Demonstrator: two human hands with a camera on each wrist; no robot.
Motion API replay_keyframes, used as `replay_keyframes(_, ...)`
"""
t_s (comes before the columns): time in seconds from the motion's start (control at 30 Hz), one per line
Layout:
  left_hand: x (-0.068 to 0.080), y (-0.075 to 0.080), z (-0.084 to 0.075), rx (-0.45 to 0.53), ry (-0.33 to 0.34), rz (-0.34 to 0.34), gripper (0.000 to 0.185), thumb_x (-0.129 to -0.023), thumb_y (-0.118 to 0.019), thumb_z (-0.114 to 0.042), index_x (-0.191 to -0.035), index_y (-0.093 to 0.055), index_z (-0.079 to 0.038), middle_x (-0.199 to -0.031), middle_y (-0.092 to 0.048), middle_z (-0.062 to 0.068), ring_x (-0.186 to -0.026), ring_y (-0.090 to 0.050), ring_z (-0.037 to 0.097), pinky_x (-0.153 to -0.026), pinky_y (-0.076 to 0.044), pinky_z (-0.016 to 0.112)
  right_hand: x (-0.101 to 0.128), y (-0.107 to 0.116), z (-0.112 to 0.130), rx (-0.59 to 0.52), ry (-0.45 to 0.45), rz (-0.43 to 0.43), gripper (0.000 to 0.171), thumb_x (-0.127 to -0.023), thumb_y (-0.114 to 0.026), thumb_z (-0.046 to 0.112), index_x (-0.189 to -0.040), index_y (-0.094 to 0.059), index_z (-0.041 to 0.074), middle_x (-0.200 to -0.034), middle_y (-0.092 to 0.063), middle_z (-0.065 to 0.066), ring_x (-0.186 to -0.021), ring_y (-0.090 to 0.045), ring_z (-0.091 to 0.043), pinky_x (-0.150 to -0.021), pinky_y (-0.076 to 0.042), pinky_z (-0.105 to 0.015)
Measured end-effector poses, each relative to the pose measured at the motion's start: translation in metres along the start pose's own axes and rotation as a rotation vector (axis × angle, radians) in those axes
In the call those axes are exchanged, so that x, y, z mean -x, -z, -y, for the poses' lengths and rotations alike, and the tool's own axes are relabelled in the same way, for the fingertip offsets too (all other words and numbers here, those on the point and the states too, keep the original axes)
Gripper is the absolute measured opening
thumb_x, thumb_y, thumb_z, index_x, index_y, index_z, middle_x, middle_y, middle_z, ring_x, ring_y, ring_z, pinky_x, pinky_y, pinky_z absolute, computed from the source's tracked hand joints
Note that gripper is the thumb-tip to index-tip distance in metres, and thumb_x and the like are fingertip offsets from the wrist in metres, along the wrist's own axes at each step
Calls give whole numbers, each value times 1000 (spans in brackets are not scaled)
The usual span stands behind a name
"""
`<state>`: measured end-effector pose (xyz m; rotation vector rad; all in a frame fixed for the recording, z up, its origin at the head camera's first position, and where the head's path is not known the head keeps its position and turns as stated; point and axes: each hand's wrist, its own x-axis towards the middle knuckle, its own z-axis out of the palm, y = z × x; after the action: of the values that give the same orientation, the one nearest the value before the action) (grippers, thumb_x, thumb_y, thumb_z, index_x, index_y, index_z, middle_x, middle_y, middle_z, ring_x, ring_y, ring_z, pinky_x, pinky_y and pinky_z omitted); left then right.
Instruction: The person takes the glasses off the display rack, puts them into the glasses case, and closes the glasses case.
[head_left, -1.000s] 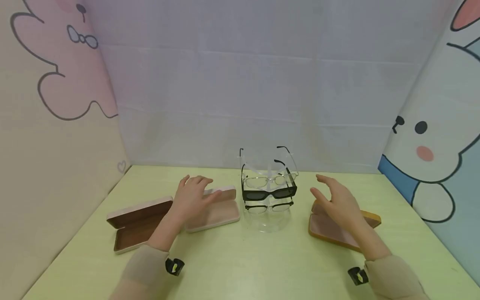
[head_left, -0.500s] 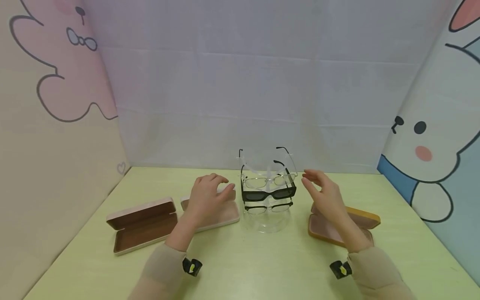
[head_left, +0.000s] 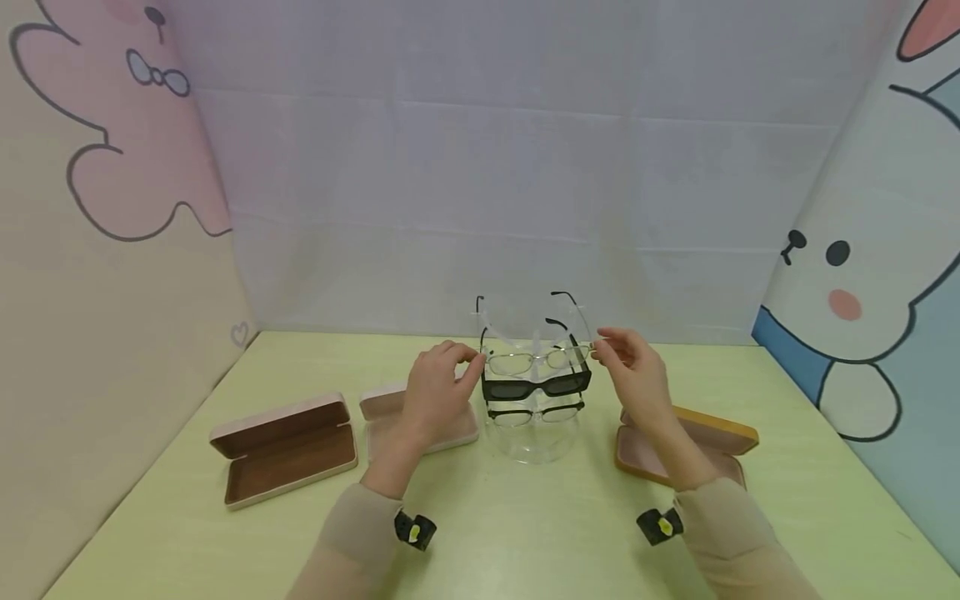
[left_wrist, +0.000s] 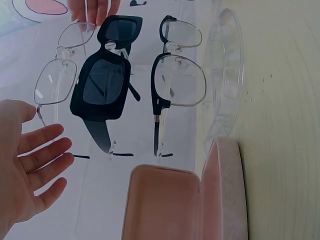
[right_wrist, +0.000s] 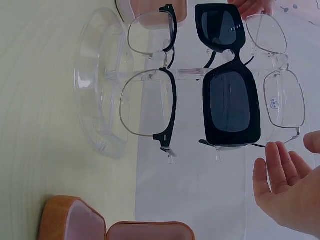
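Observation:
A clear display stand (head_left: 534, 454) holds three pairs of eyewear, one above another. On top sit thin metal-framed glasses (head_left: 510, 363); below them are black sunglasses (head_left: 536, 388), then black half-rim glasses (head_left: 513, 418). My left hand (head_left: 438, 387) is at the left hinge of the metal-framed glasses, its thumb close to the hinge and its fingers loosely bent beside the temple in the left wrist view. At the opposite hinge is my right hand (head_left: 639, 379); the right wrist view has its thumb and fingers parted around that corner. Neither hand visibly pinches the frame.
Three glasses cases lie open on the pale yellow table (head_left: 510, 533): a white one with brown lining (head_left: 292, 462) at far left, a white one with pink lining (head_left: 457, 427) behind my left hand, and an orange-brown one (head_left: 738, 433) at right. Cloth hangs behind (head_left: 480, 167).
Both hands have moved inward from above the cases to the two sides of the metal-framed glasses. The eyewear, stand and cases have stayed where they were.

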<state>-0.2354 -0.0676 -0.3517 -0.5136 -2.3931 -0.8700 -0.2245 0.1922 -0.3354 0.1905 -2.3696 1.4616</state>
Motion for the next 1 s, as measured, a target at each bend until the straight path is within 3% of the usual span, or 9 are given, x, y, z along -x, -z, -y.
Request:
replay_keyframes(0.13,-2,-2,-6,60,19,-5,22,-91,-53,-26,-87,-68,-10,-85,-65,1,-81,-60,17,-78,-45,37,-2,-2,1,-111,-42,9,35,-95,-49,23,-119,-53,-1,-102,-62,-21,-80,-60,2,-77,-47,-12)
replay_keyframes(0.27,-2,-3,-10,117,49,-11,21,-92,-52,-23,-85,-67,-10,-83,-64,0,-78,-59,17,-76,-45,35,-4,-5,3,-180,-68,8,31,-94,-49,18,-117,-54,-3,-100,-63,-19,-80,-62,0,-78,-48,-15)
replay_keyframes(0.47,-4,-4,-12,235,122,-32,20,-91,-53,-21,-84,-66,-9,-83,-64,0,-79,-58,14,-67,-47,29,-4,-7,5,-199,-79,7,30,-93,-51,16,-115,-55,-3,-94,-65,-8,-81,-62,-1,-78,-47,-13)
replay_keyframes(0.73,-5,1,-16,352,166,-85,18,-90,-55,-20,-84,-68,-9,-86,-66,2,-82,-59,15,-72,-50,35,0,-4,15,-243,-57,3,30,-93,-53,17,-116,-55,-1,-82,-62,13,-78,-61,0,-80,-46,-13)
replay_keyframes(1.0,-2,7,-20,472,230,-56,15,-88,-58,-24,-85,-68,-13,-85,-65,-1,-77,-58,10,-68,-48,26,8,4,23,-290,-19,-9,25,-90,-56,17,-112,-58,4,-79,-64,13,-78,-63,-8,-77,-47,-15)
